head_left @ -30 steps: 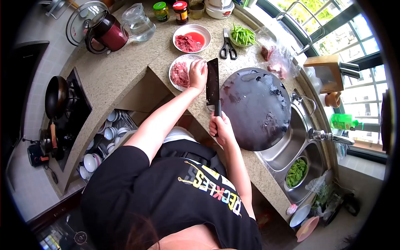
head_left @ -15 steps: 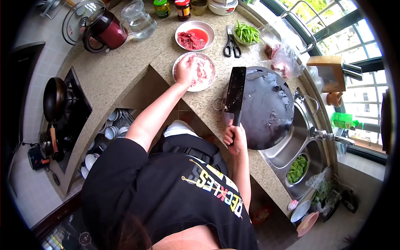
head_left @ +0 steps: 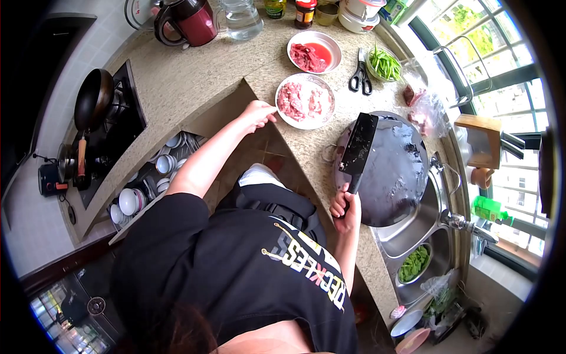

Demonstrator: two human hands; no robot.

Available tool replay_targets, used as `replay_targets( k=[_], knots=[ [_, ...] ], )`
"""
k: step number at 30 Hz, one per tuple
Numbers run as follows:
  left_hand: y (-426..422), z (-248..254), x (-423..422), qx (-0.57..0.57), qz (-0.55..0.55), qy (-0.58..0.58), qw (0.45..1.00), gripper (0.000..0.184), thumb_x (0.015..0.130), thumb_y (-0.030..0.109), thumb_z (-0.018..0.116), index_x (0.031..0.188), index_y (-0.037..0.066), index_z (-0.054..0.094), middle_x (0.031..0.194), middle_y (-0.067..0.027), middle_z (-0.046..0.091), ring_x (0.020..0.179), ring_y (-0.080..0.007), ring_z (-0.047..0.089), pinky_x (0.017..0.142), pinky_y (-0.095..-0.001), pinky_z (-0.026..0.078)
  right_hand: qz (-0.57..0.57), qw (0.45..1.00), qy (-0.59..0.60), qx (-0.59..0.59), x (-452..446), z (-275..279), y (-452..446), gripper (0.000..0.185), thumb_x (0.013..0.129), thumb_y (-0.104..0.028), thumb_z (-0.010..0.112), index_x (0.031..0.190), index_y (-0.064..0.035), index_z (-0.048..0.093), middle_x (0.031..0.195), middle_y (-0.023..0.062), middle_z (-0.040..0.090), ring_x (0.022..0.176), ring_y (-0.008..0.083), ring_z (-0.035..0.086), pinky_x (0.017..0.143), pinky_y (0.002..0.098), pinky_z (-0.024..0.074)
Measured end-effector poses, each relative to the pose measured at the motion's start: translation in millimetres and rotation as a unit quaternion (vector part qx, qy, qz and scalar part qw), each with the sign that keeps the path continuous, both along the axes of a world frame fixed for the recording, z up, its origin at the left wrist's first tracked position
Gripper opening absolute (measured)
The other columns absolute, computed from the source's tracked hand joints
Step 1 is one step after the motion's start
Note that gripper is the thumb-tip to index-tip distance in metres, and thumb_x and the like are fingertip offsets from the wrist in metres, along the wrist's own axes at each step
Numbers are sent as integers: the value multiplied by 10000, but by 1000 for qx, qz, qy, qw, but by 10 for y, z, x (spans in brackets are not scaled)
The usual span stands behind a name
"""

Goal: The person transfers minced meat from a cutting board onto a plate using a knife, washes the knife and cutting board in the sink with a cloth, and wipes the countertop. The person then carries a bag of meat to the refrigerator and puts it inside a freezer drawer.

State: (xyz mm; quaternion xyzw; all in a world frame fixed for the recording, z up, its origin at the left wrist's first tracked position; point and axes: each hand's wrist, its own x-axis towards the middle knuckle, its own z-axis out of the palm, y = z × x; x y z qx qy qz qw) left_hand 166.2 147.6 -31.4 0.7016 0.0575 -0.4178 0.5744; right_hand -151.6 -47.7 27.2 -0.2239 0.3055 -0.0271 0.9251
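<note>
My right hand (head_left: 346,207) is closed around the handle of a black-bladed cleaver (head_left: 359,147), with small pale bits stuck to the blade. The blade lies over a large, dark, wet round board (head_left: 395,171) that spans the counter and the sink edge. Beside the left rim of a white plate (head_left: 303,121) is my left hand (head_left: 259,116), fingers partly stretched and apart; whether they touch the rim I cannot tell. Minced pink meat (head_left: 293,100) sits on that plate. Behind it, a white bowl (head_left: 338,59) contains red meat slices (head_left: 308,58) in reddish liquid.
Scissors (head_left: 361,74) lie beside a bowl of green strips (head_left: 384,64). Plastic-bagged meat (head_left: 415,97) is behind the board. Leafy greens (head_left: 414,263) are in the sink (head_left: 407,239). A pan (head_left: 94,100) rests at the stove, left. A pitcher (head_left: 242,23) stands at the back.
My left hand has come off the meat plate to its left side. The cleaver stays in my right hand over the board. The whole view has shifted.
</note>
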Motion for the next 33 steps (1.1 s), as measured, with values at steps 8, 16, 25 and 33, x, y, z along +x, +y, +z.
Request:
replay_targets(
  k=[8,16,25,33],
  knots=[
    [-288,-165,-105,-67,10,95,993,127,849,83,482,835,-7,569,707,-156,619,391,-35,334,305,-169,249,7,1000,6,-15,30,3,68,141,823,-137,474,947,-96,421,563,-18,322,392,71,276,362,214,250],
    [23,17,-74,-107,73,93,987,139,858,67,449,847,-28,549,710,-179,598,417,-42,355,327,-168,262,-11,1000,-4,-29,34,116,69,117,843,-141,462,952,-107,435,566,-22,318,404,71,278,365,211,248],
    [1229,138,277,-114,227,39,966,119,866,67,473,931,-24,514,740,-186,587,437,-38,354,354,-162,281,-40,998,-45,3,153,78,-29,126,842,-140,472,956,-99,435,573,-18,326,418,71,286,373,204,262],
    [2140,-304,693,-136,391,13,910,165,910,145,472,913,-19,490,769,-202,600,430,-40,338,355,-175,268,-38,997,-66,18,337,107,-81,146,847,-146,496,973,-92,446,583,-7,349,434,77,313,379,203,280]
  ],
)
